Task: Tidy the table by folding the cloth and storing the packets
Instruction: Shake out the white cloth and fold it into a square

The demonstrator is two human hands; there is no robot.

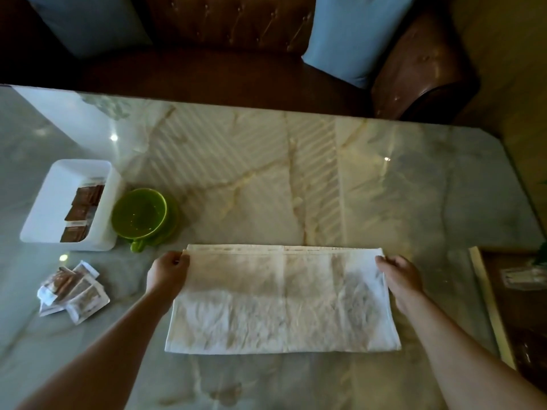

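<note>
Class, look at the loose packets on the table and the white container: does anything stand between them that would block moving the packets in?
Nothing visible does. The loose packets lie just near of the white container, with bare table between. The green cup sits to the container's right, off that path.

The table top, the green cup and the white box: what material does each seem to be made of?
Table top: probably polished marble or an imitation, pale with tan veins and sharp light reflections. Green cup: likely glazed ceramic, glossy with small highlights inside; plastic is possible. White box: seems smooth plastic, with rounded corners and thin, even walls.
</note>
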